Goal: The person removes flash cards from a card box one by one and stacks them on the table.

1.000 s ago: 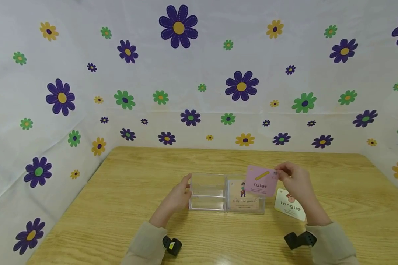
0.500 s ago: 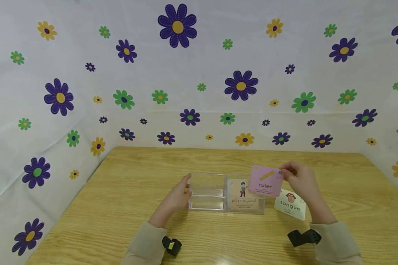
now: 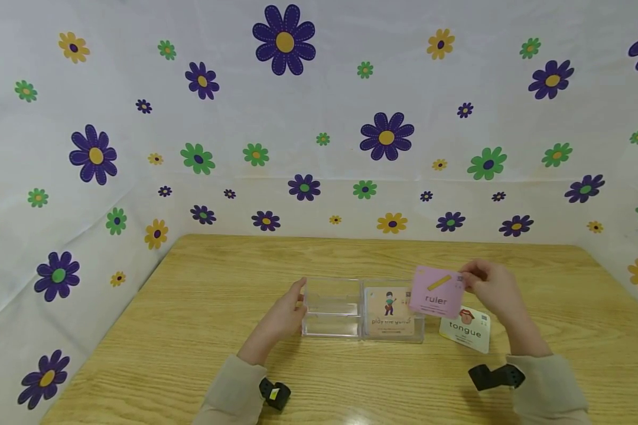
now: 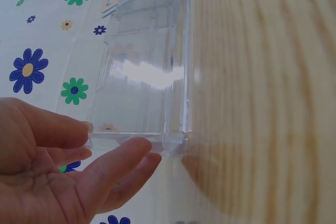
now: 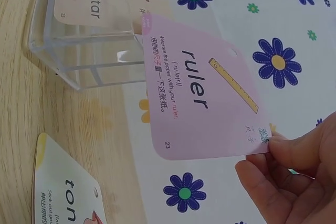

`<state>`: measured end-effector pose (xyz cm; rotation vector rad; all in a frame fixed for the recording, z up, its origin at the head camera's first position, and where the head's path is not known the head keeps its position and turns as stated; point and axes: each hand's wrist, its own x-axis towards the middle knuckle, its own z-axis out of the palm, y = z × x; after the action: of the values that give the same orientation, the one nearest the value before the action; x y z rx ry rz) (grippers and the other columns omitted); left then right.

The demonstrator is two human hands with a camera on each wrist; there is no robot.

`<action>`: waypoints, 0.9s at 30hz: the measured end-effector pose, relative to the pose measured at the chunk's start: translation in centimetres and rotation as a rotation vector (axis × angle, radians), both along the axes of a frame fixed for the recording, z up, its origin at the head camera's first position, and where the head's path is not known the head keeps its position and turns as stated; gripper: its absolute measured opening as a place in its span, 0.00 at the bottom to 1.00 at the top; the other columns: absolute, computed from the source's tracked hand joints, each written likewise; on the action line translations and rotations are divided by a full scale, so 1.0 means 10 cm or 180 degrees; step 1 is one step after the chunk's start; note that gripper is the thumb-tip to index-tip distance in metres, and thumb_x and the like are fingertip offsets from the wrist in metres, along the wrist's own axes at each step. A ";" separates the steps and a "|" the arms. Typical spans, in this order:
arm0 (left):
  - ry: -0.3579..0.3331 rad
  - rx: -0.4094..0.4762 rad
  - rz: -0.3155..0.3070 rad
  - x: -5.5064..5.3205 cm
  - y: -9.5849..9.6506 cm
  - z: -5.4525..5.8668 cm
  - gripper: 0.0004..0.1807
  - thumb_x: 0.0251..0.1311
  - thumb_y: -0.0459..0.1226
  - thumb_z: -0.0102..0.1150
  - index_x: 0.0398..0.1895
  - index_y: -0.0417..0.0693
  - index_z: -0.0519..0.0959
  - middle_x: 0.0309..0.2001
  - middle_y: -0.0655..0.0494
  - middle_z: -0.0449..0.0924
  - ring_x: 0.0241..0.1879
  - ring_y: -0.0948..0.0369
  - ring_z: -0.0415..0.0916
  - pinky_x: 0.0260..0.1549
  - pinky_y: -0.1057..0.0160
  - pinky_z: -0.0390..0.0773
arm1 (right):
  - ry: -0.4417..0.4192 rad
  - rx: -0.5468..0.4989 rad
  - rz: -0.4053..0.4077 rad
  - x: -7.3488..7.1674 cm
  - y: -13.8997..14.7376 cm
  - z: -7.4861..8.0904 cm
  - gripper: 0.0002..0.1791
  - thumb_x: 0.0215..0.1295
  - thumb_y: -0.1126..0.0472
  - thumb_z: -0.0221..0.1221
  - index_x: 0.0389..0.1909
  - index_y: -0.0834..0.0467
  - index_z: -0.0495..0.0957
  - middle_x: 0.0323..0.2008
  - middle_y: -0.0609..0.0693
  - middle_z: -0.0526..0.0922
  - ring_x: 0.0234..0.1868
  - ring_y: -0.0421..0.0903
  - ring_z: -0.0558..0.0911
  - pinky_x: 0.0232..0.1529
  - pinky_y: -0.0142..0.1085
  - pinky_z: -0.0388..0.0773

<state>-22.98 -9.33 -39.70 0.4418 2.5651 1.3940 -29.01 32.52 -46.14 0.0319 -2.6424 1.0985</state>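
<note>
Right hand [image 3: 491,289]: thumb and fingers pinching the upper right corner of a pink, square, round-cornered card [image 3: 429,302], printed with a yellow ruler, the word "ruler" and, legible in the right wrist view, the number 23. Held clear of the worktop [image 3: 244,265], picture side to the head camera, in front of the right end of the box in that view; contact with the box uncertain. Left hand [image 3: 282,316]: fingers parted, thumb and fingertips holding the left end of a clear plastic rectangular box [image 3: 329,326] in two side-by-side sections. In the right section, a peach card [image 3: 374,301], lettered "play the guitar", with a figure playing; partly overlapped in the head view by the pink card. Flat on the worktop, just right of the box and askew, a pale green card [image 3: 470,339], lettered "tongue", with a red-lipped mouth. At the wrists, beige sleeves [image 3: 228,383] and small black devices [image 3: 276,396]. Beneath all, light wood grain. Behind and alongside, white cloth [image 3: 324,100] with purple, green and yellow flowers.
</note>
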 end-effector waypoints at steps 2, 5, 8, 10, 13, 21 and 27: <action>-0.0001 0.0016 -0.0014 0.00 0.00 -0.01 0.30 0.61 0.24 0.39 0.66 0.34 0.44 0.55 0.26 0.58 0.42 0.43 0.71 0.27 0.59 0.76 | -0.0014 0.0008 -0.0013 -0.02 0.05 -0.03 0.06 0.65 0.60 0.49 0.35 0.54 0.74 0.33 0.50 0.76 0.32 0.46 0.76 0.30 0.34 0.77; 0.0014 0.0028 -0.0047 0.00 -0.01 -0.01 0.30 0.61 0.24 0.38 0.65 0.33 0.44 0.55 0.25 0.58 0.45 0.40 0.69 0.28 0.59 0.76 | -0.0075 0.0000 0.0000 -0.03 0.12 -0.05 0.07 0.65 0.59 0.48 0.36 0.55 0.74 0.34 0.51 0.75 0.32 0.47 0.76 0.30 0.34 0.77; 0.0018 0.0011 -0.0046 0.01 0.00 0.00 0.29 0.61 0.24 0.38 0.65 0.33 0.44 0.54 0.25 0.58 0.44 0.41 0.70 0.28 0.59 0.76 | -0.0158 0.0015 0.0004 -0.02 0.17 -0.04 0.08 0.65 0.58 0.48 0.37 0.56 0.74 0.34 0.52 0.75 0.32 0.46 0.76 0.29 0.31 0.76; 0.0015 -0.0008 -0.0031 0.01 0.00 0.01 0.29 0.61 0.24 0.38 0.65 0.33 0.45 0.54 0.26 0.58 0.43 0.42 0.71 0.28 0.59 0.76 | -0.0198 -0.0005 0.0045 0.00 0.20 0.00 0.08 0.65 0.59 0.48 0.37 0.57 0.74 0.35 0.53 0.75 0.32 0.46 0.76 0.28 0.28 0.75; 0.0010 -0.0040 -0.0005 0.01 0.00 0.01 0.29 0.61 0.24 0.38 0.65 0.33 0.45 0.54 0.26 0.58 0.40 0.45 0.72 0.27 0.60 0.76 | -0.0301 -0.0205 0.0149 0.11 0.19 0.16 0.08 0.65 0.62 0.48 0.38 0.60 0.74 0.35 0.55 0.75 0.32 0.47 0.76 0.28 0.26 0.74; 0.0075 -0.0026 -0.0020 0.01 0.00 0.01 0.30 0.60 0.23 0.40 0.65 0.32 0.46 0.53 0.25 0.59 0.34 0.48 0.73 0.25 0.60 0.76 | -0.0482 -0.0196 0.0037 0.13 0.38 0.14 0.11 0.66 0.58 0.48 0.41 0.61 0.72 0.37 0.57 0.73 0.33 0.49 0.75 0.27 0.26 0.75; 0.0036 -0.0062 0.0013 0.00 0.01 0.02 0.29 0.61 0.24 0.40 0.65 0.33 0.46 0.54 0.26 0.59 0.37 0.47 0.73 0.26 0.60 0.76 | -0.0873 -0.0428 0.0042 0.53 0.04 0.78 0.11 0.64 0.67 0.48 0.41 0.71 0.70 0.37 0.62 0.72 0.32 0.49 0.74 0.31 0.34 0.76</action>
<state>-22.95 -9.25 -39.54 0.4429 2.5878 1.3703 -23.71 32.87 -38.35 -0.1385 -2.7985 1.3706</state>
